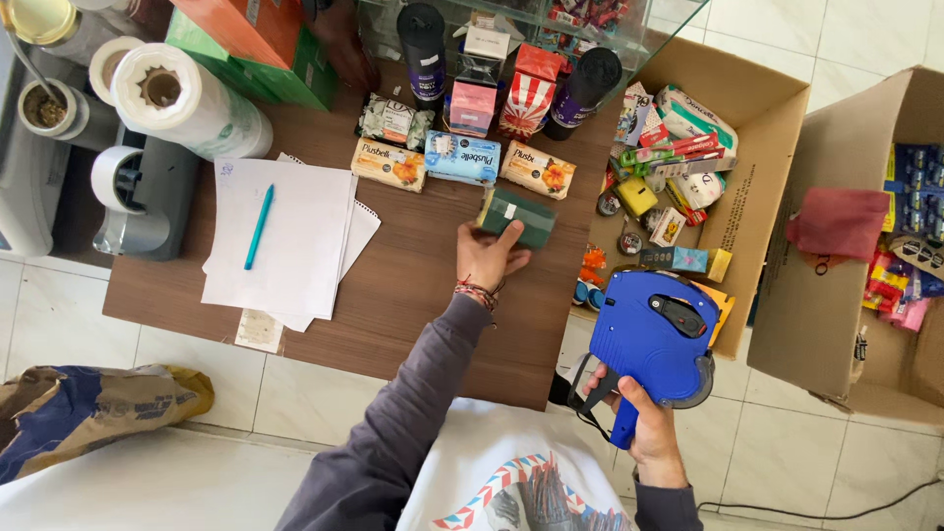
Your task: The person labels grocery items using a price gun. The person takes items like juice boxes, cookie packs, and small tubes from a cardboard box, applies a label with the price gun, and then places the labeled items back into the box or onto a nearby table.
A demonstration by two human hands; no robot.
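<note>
My left hand [487, 254] reaches over the brown wooden table [413, 285] and grips a dark green soap box [519, 215] lying flat on it. My right hand [644, 423] holds a blue price-label gun [654, 339] by its handle, off the table's right edge, above the floor. Behind the green box lie three soap bars in a row: an orange-printed one [389, 164], a blue one [462, 157] and another orange-printed one [538, 169].
White papers with a teal pen [260, 225] lie at the table's left, by a tape dispenser [138, 192] and plastic roll [187, 98]. Dark spray cans [425, 51] and small boxes stand at the back. Two open cardboard boxes [757, 157] of goods stand at right.
</note>
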